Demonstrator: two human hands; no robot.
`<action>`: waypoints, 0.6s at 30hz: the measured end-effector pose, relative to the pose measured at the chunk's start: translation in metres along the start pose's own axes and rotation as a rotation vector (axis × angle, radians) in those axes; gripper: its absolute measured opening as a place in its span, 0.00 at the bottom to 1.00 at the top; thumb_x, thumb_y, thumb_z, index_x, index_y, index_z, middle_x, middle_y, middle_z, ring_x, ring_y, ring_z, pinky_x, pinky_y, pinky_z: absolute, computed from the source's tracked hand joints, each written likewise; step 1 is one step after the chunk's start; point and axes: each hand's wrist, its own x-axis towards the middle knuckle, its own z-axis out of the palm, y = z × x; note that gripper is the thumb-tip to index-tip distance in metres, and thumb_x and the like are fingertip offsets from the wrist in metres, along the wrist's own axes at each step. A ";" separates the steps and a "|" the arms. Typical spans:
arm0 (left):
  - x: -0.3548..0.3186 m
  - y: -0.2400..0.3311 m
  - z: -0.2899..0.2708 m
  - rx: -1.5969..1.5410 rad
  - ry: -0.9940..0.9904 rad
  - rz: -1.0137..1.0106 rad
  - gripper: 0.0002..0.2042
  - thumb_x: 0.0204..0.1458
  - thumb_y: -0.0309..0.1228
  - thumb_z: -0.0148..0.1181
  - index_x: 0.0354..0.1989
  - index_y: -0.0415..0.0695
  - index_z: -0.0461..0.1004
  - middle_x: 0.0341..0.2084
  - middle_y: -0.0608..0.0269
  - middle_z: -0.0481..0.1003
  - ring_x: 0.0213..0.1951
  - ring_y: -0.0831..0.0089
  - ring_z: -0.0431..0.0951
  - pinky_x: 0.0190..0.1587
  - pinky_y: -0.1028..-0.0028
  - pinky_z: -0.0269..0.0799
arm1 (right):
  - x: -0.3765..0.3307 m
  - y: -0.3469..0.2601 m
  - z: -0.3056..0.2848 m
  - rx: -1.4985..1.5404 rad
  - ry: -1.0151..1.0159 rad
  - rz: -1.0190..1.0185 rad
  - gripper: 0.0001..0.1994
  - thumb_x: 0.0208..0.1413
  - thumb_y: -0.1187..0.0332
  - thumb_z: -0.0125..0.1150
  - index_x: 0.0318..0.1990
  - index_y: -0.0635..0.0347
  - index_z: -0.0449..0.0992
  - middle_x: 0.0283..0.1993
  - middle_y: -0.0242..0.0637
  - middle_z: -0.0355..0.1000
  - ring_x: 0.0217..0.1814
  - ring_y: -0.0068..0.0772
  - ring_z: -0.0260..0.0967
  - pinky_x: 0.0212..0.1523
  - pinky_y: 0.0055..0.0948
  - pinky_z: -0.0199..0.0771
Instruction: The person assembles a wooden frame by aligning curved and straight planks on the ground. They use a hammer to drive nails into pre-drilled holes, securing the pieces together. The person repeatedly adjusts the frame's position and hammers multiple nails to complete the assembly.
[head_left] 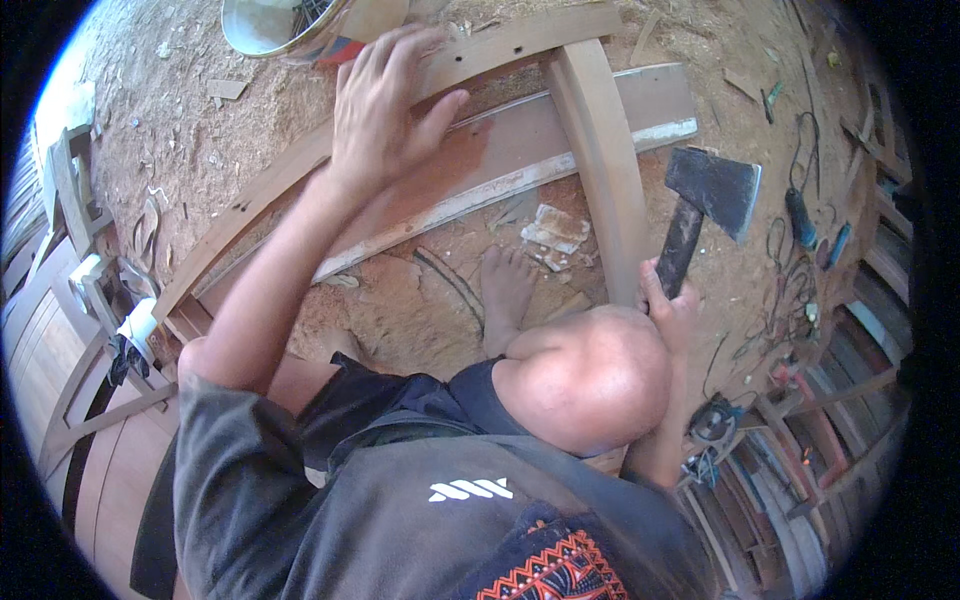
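Note:
My left hand (385, 120) lies over a long curved wooden piece (255, 205), its fingers stretched out and the thumb apart; whether the palm presses on the wood is hidden. Small dark holes show along that piece. In my right hand (675, 308), beside my bent knee, is the handle of a hatchet (715, 190), its dark blade raised and facing right. A second wooden piece (605, 170) meets the curved one near its far right end and runs back toward my knee. Beneath both lies a wide board (530, 135) with a whitish edge.
A bucket (275, 25) stands at the far left on sawdust-covered ground. Cords and hand tools (800, 220) lie at the right, near a power tool (715, 420). Stacked timber (800, 480) fills the lower right. My bare foot (507, 295) is near the board.

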 end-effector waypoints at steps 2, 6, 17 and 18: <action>0.021 -0.020 0.008 -0.058 -0.107 -0.051 0.33 0.54 0.50 0.71 0.62 0.42 0.72 0.51 0.46 0.80 0.54 0.48 0.80 0.55 0.53 0.75 | -0.004 0.005 0.012 0.100 -0.013 0.049 0.12 0.63 0.60 0.71 0.39 0.60 0.78 0.23 0.27 0.68 0.20 0.21 0.64 0.23 0.28 0.63; 0.056 -0.018 0.041 -0.286 -0.342 -0.181 0.42 0.52 0.64 0.67 0.61 0.37 0.75 0.47 0.39 0.81 0.53 0.44 0.82 0.58 0.54 0.76 | 0.002 0.007 0.028 0.039 0.011 -0.027 0.16 0.62 0.56 0.71 0.33 0.60 0.78 0.23 0.30 0.71 0.20 0.22 0.66 0.23 0.27 0.64; 0.141 -0.001 0.068 -0.298 -0.706 -0.376 0.42 0.43 0.72 0.67 0.53 0.44 0.85 0.41 0.47 0.85 0.47 0.54 0.86 0.52 0.58 0.79 | 0.023 -0.014 0.025 0.007 -0.065 0.115 0.20 0.62 0.55 0.69 0.29 0.65 0.81 0.22 0.40 0.79 0.18 0.26 0.73 0.21 0.27 0.70; 0.150 -0.008 0.073 -0.363 -0.764 -0.430 0.40 0.45 0.70 0.66 0.53 0.45 0.85 0.41 0.47 0.85 0.47 0.56 0.85 0.52 0.59 0.79 | 0.022 -0.014 0.026 0.040 -0.050 0.101 0.19 0.62 0.56 0.69 0.30 0.66 0.81 0.23 0.41 0.79 0.18 0.26 0.73 0.21 0.28 0.70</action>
